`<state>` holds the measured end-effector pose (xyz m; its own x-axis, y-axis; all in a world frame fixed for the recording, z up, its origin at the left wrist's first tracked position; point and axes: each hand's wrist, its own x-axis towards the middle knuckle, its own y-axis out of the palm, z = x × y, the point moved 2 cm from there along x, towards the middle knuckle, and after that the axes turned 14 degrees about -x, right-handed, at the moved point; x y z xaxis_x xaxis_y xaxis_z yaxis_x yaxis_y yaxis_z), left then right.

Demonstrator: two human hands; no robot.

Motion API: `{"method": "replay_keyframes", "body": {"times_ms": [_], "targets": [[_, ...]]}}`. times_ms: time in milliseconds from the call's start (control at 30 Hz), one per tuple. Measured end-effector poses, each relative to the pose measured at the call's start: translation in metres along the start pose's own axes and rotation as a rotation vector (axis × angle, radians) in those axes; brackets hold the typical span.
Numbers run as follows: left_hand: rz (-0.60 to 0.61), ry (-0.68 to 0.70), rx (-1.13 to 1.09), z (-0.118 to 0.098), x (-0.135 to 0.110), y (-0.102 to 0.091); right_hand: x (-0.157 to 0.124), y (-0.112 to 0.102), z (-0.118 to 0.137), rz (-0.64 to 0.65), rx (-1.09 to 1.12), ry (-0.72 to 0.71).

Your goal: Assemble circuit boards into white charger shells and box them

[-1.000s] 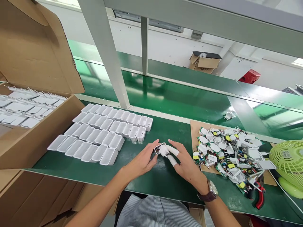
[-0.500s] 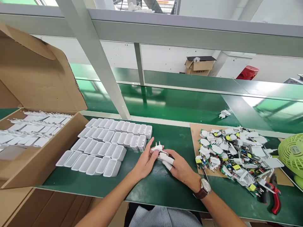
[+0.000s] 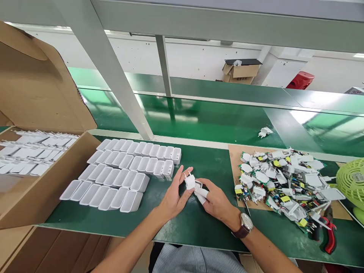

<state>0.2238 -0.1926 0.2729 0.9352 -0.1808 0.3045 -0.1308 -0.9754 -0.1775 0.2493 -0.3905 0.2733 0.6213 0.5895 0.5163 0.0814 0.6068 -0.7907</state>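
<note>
In front of me my left hand pinches a white plug piece between thumb and fingers; its two metal pins point up and to the left. My right hand, with white covers on some fingertips, grips a white plastic charger case right beside the plug piece. Whether the two parts touch or join is hidden by the fingers. To the left of my hands, rows of open white cases stand on the green table.
On the left an open cardboard box holds many white plug parts. Circuit boards with white covers lie heaped on cardboard at right, near red-handled pliers and a green fan. One loose white plug part lies farther back.
The plug piece has been tilted up in my left fingers, so its pins now lean left and its broad face shows. The camera view has dipped slightly; both hands stay in nearly the same place.
</note>
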Motion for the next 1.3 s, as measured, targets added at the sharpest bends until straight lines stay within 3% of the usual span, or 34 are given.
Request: {"method": "replay_keyframes", "body": {"times_ms": [167,433,633,833,1000,1200,1300], "targets": [[0.004,0.150,0.061,0.001,0.000,0.003,-0.005,-0.003,0.003,0.051,0.025,0.069],[-0.139,0.200,0.092,0.005,-0.001,0.007,-0.010,0.005,0.005,0.146,-0.025,0.112],[-0.133,0.150,0.052,0.004,-0.003,0.007,-0.009,0.000,0.004,0.212,0.046,0.147],[-0.125,0.130,0.065,0.005,-0.004,0.006,-0.015,0.000,0.007,0.099,0.005,0.175],[-0.123,0.081,0.103,0.006,-0.006,0.005,-0.007,-0.007,0.010,0.054,0.139,0.225],[-0.104,0.039,0.118,0.007,-0.008,0.005,0.002,-0.006,0.010,0.224,0.087,0.189],[-0.098,0.034,0.131,0.007,-0.009,0.005,0.004,-0.013,0.006,0.116,0.243,0.254]]}}
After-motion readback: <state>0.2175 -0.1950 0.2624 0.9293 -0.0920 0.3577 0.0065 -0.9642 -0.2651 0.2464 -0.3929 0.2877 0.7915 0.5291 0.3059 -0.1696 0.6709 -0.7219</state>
